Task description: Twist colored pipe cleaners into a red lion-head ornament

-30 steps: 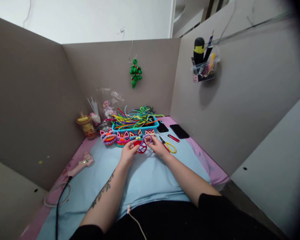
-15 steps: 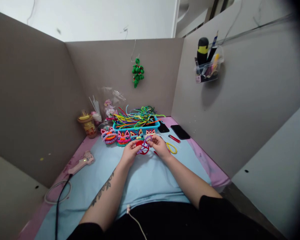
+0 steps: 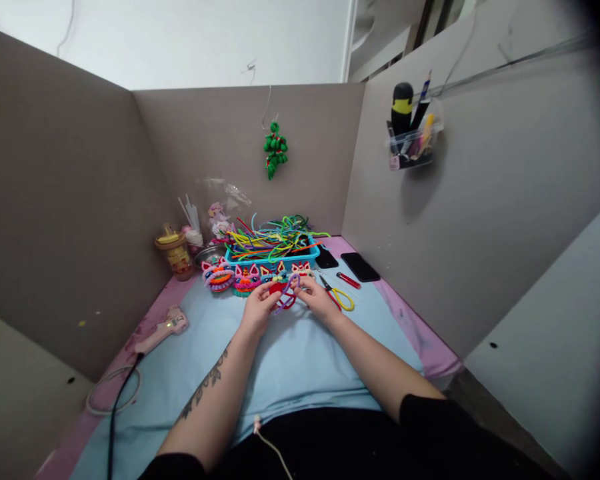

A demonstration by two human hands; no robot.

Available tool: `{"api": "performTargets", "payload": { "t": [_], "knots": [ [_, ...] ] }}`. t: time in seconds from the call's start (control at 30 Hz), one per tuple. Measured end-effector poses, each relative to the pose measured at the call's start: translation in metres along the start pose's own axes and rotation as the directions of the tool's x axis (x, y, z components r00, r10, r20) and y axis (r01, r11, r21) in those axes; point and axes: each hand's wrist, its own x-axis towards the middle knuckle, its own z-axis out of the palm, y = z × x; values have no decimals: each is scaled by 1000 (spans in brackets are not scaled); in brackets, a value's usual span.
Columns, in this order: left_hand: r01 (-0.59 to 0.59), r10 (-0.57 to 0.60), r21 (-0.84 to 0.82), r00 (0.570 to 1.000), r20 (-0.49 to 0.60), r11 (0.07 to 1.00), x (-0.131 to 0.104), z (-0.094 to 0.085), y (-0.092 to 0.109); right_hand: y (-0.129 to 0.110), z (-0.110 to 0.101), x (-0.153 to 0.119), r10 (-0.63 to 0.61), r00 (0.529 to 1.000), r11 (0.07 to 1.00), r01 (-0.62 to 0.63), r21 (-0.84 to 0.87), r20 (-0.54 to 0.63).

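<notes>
Between my hands, above the light blue cloth (image 3: pixel 300 360), are red and purple pipe cleaners. My left hand (image 3: pixel 261 307) pinches the red pipe cleaner piece (image 3: pixel 277 288), which is bent into loops. A purple pipe cleaner (image 3: pixel 294 283) crosses in front of it in a curved loop. My right hand (image 3: pixel 316 297) has its fingertips closed on the purple loop's right side. Just behind the hands stand several colourful pipe-cleaner animal heads (image 3: pixel 247 280). Scissors (image 3: pixel 344 300) with yellow and red handles lie just right of my right hand.
A blue basket (image 3: pixel 275 260) heaped with coloured pipe cleaners stands at the back. To its right lie a black phone (image 3: pixel 360 267) and a red cutter (image 3: pixel 349 280). On the left are a pink glue gun (image 3: pixel 165 330) with a cord and a drink cup (image 3: pixel 175 253). Grey partitions enclose the table.
My right hand has shifted slightly, uncovering more of the scissors. The purple loop is turned a little and leans more to the right. The whole view has tilted slightly.
</notes>
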Motion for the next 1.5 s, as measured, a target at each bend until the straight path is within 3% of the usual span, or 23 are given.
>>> {"api": "performTargets", "payload": {
  "t": [0.3,0.5,0.7,0.87,1.0,1.07,1.17,1.33,1.5],
  "knots": [
    [-11,10,73,1000,23,997,0,-1,-4,-9,-4,1,-67,986,987,89,137,-154],
    [-28,25,109,999,25,994,-2,0,-2,-8,3,-3,37,997,979,-23,205,-66],
    [-17,14,111,1000,23,994,-2,0,0,-9,2,-2,-74,995,996,70,-57,-60],
    [-31,30,120,1000,7,992,-1,0,-1,-7,-4,0,-26,998,998,24,-53,-51],
    [-30,32,126,999,-17,992,-1,-1,-2,-15,-5,-6,-219,962,963,188,-191,-161],
    [-22,25,137,999,-19,990,-2,-1,-2,-21,-5,-10,-334,935,897,276,-346,-121],
    [-9,8,146,1000,7,989,-4,1,0,-28,-3,-12,-411,912,795,355,-492,-6],
    [-2,-5,157,999,48,988,-5,2,0,-28,-2,-10,-437,898,745,391,-540,48],
    [-67,55,230,997,56,971,-5,2,1,-25,-2,-10,-445,893,731,406,-548,67]
  ]
}}
